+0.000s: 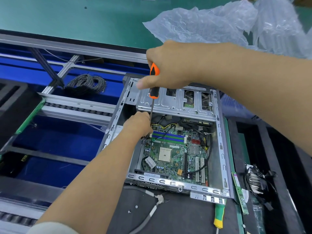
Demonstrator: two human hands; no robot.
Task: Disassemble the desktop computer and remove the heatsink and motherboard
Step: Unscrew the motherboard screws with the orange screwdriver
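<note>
My right hand (170,65) gripping the orange-and-black screwdriver (154,81) upright, my left hand (138,124) pinching its shaft at the green motherboard's (175,154) far-left corner, board inside the open computer case (221,146), removed heatsink (256,181) lying right of case.

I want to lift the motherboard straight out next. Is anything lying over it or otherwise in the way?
Yes. Black cables cross the motherboard, the drive cage overhangs its far edge, and the left hand and screwdriver are at its far-left corner.
</note>
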